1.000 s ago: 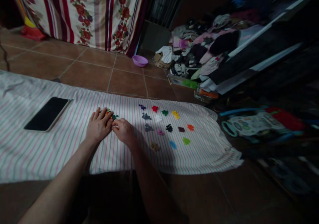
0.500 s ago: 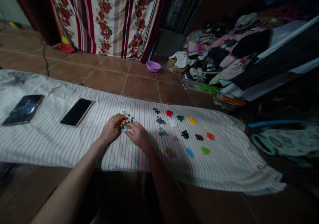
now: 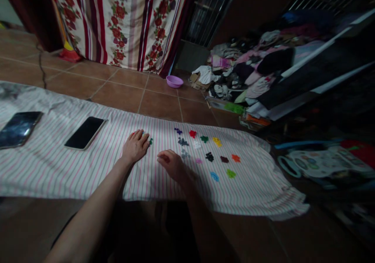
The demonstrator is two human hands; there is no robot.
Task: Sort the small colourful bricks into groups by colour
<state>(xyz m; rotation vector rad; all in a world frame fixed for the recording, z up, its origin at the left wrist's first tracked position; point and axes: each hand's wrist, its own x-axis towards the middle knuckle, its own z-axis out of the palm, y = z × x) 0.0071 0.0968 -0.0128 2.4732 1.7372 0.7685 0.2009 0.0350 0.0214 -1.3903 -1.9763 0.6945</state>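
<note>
My left hand point(image 3: 136, 146) lies flat, fingers stretched, over a mixed heap of small coloured pieces. Most of that heap is hidden beneath it; a few green pieces point(image 3: 150, 141) show beside the fingertips. My right hand point(image 3: 171, 163) is a short way to the right, its fingers curled together. Whatever it may hold is too small or hidden to make out. To its right, small pieces sit in piles by colour, among them dark grey point(image 3: 183, 141), light grey point(image 3: 185, 153), red point(image 3: 192, 134), white point(image 3: 197, 144), black point(image 3: 209, 156), yellow point(image 3: 217, 141), blue point(image 3: 215, 176) and lime green point(image 3: 231, 173).
A striped cloth point(image 3: 96, 169) covers the low surface. On its left lie a phone point(image 3: 84, 133) and a dark tablet-like device point(image 3: 20, 129). Beyond are a purple basin point(image 3: 174, 82) on the tiled floor, a floral curtain point(image 3: 120, 25) and heaped clothes point(image 3: 246, 64).
My right hand has drawn away from the mixed heap toward the right. My left hand has flattened over the heap. The whole view has shifted slightly.
</note>
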